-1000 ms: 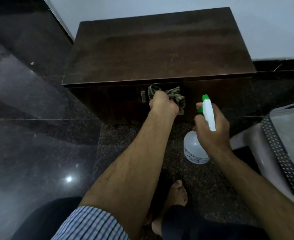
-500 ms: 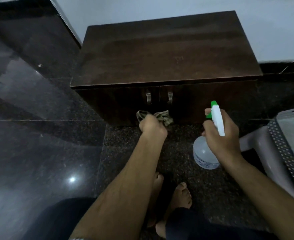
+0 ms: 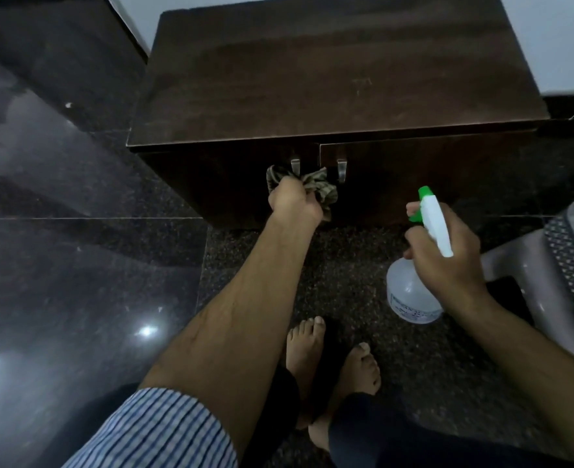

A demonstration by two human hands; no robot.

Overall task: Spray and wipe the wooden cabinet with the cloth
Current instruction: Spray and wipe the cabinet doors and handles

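A low dark wooden cabinet stands against the white wall, with two front doors and two small metal handles. My left hand grips a crumpled checked cloth and presses it against the left door, just below the handles. My right hand holds a clear spray bottle with a white and green trigger head, its nozzle pointing at the right door, a short way off the cabinet front.
Dark polished stone floor spreads to the left, speckled granite lies in front of the cabinet. My bare feet stand below the hands. A grey plastic stool or basket sits at the right edge, close to my right arm.
My left hand with the cloth went down to the bottom of the door, then came back up to just below the handles. The right hand with the bottle stayed about where it was.
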